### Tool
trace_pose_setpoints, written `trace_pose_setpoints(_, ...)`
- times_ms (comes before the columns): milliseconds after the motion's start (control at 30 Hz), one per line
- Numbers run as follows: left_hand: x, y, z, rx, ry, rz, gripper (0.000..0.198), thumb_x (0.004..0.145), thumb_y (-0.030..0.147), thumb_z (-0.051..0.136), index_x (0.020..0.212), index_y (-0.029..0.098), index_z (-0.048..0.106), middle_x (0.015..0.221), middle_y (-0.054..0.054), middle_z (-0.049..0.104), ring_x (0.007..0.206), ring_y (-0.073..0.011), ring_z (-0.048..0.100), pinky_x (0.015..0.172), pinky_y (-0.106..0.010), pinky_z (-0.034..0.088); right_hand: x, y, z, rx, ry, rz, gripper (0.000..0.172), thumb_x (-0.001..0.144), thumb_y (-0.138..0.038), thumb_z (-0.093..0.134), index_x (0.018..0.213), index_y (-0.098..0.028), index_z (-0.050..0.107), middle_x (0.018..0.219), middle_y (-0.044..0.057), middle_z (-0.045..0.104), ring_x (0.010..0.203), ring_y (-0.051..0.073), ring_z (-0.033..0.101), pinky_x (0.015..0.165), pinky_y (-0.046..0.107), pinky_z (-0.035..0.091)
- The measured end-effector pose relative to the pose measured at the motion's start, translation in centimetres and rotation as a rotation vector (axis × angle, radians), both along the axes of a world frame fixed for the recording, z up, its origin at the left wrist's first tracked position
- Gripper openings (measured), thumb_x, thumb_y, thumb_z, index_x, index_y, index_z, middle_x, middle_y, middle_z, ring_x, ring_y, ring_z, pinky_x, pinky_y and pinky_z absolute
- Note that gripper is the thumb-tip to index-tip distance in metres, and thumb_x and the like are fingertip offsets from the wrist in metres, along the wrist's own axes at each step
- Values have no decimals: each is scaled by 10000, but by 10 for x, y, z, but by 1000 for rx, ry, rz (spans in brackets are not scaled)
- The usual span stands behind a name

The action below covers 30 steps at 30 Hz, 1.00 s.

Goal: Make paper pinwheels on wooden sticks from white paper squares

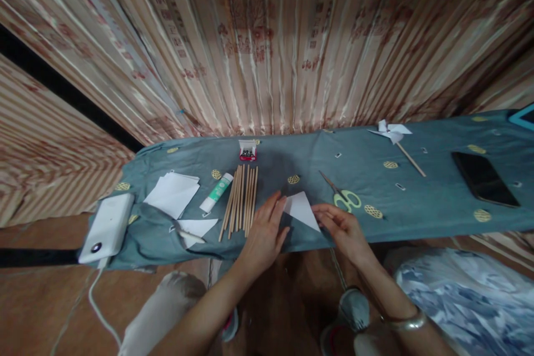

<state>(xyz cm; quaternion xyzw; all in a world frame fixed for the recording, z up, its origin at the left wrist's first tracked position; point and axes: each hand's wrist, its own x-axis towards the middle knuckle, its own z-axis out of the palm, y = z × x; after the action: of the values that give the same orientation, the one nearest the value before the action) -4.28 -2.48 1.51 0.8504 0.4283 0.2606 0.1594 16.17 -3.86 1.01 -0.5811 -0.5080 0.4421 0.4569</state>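
A white paper, folded to a roughly triangular shape, lies near the table's front edge between my hands. Stretched fingers of my left hand touch its left corner, with the thumb held apart. At the paper's right edge, my right hand pinches with thumb and fingertips; the exact grip is partly hidden. Just beyond that hand are scissors with light green handles. Wooden sticks lie in a row beside my left hand. A paper pinwheel on a stick rests at the back right.
Left of the sticks are a glue stick, a stack of white paper and a loose paper piece. A small red-and-white box holds metal bits. A white power bank with cable and a black phone flank the cloth-covered table.
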Motion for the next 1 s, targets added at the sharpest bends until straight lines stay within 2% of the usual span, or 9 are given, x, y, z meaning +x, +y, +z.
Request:
trace_pose_setpoints(133,8,6,12,106,36,-43,646,907,117,394,1491,204,133,1540,-160,265,1448,-267,171,1108,-531,318,-5,-9,9,172,-291,50,236,889,-302,472,981,-221,673,898,39,727,826,195,677,761,324,538)
trace_pose_setpoints(233,14,5,18,199,129,-122,608,885,34,337,1458,228,271,1532,-129,304,1454,-260,144,1117,-558,267,-9,-16,13,388,-540,107,261,924,-221,431,1062,-232,652,1045,59,712,986,212,660,886,360,522)
trace_pose_setpoints(400,16,2,19,283,158,-94,339,924,103,409,1201,202,578,1189,-78,640,1326,-229,411,1149,-570,140,-6,-22,8,589,-825,115,268,933,-159,431,1128,-174,613,1067,103,704,1007,227,648,914,390,521)
trace_pose_setpoints(500,12,4,17,323,113,-40,190,926,171,488,969,219,667,957,-16,686,1160,-201,543,1154,-561,122,-2,-26,3,638,-952,114,240,917,-151,473,1104,-145,623,1038,123,706,974,249,651,890,415,529)
trace_pose_setpoints(600,8,5,11,337,99,-67,160,916,194,523,851,201,669,871,2,682,1008,-177,598,1138,-538,208,-1,-30,1,649,-1042,95,203,901,-146,501,1043,-145,647,1137,167,663,1066,291,612,888,459,516)
trace_pose_setpoints(667,5,4,7,323,113,-107,154,914,172,521,855,181,663,871,-4,682,923,-160,615,1100,-481,315,-1,-32,1,630,-1067,116,227,901,-142,496,1076,-160,640,1300,192,567,1227,325,511,929,500,481)
trace_pose_setpoints(800,-1,-4,-3,260,135,-182,159,912,142,507,970,143,654,1023,-57,685,967,-177,624,979,-374,463,0,-30,1,576,-1034,221,296,920,-127,440,1138,-203,624,1463,167,413,1407,326,277,1010,567,388)
trace_pose_setpoints(867,-3,-8,-5,228,115,-193,173,916,155,505,1012,136,648,1045,-72,687,992,-190,622,918,-357,499,2,-28,0,547,-982,251,251,926,-154,442,1040,-189,663,1456,158,428,1408,324,277,1030,570,368)
trace_pose_setpoints(1000,-7,-10,-3,102,53,-151,167,921,217,515,972,146,656,936,-59,710,896,-191,621,806,-338,525,4,-23,-5,421,-776,239,230,931,-243,466,947,-191,689,1374,132,521,1340,284,400,1057,506,387)
